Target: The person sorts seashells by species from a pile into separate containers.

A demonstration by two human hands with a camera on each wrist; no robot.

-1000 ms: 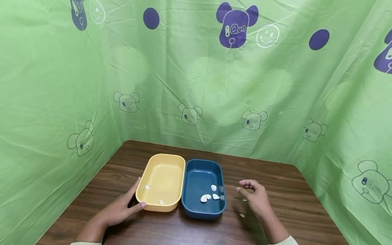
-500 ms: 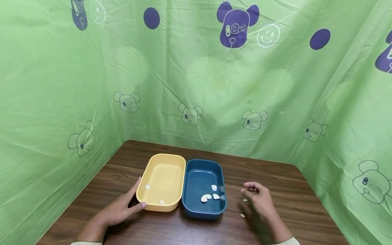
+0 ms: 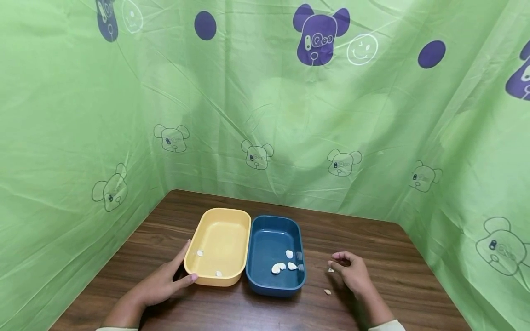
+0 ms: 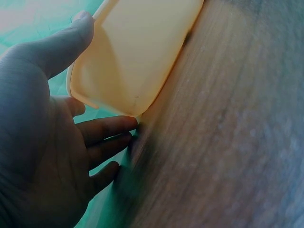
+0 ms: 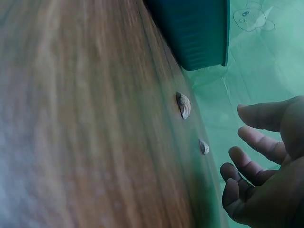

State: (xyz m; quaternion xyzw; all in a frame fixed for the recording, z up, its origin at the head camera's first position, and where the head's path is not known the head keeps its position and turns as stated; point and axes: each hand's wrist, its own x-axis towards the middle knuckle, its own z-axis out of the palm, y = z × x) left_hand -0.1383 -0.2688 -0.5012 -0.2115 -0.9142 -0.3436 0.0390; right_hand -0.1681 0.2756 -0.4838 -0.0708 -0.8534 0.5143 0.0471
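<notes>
My left hand [image 3: 161, 281] rests against the near-left corner of a yellow plastic bin [image 3: 223, 243]. Its thumb lies on the front wall and its fingers stretch along the left side; the left wrist view has them fairly straight. Over the table, right of a blue bin [image 3: 273, 236], hovers my right hand [image 3: 352, 271], fingers loosely bent and holding nothing visible. Beneath it lies a small ribbed seashell [image 3: 331, 270], partly covered by the thumb, with a second shell [image 3: 327, 292] closer to me. In the right wrist view, both the larger shell [image 5: 184, 105] and smaller shell [image 5: 204, 147] lie apart from the fingers.
The two bins stand side by side on a dark wooden table [image 3: 356, 230]. Several white shells [image 3: 276, 268] lie in the blue bin; the yellow one holds two, including a near shell [image 3: 218, 273]. A green patterned curtain [image 3: 256, 115] surrounds the table's far and side edges.
My right hand has shifted slightly right and lowered toward the shells on the table. My left hand and both bins stay where they were.
</notes>
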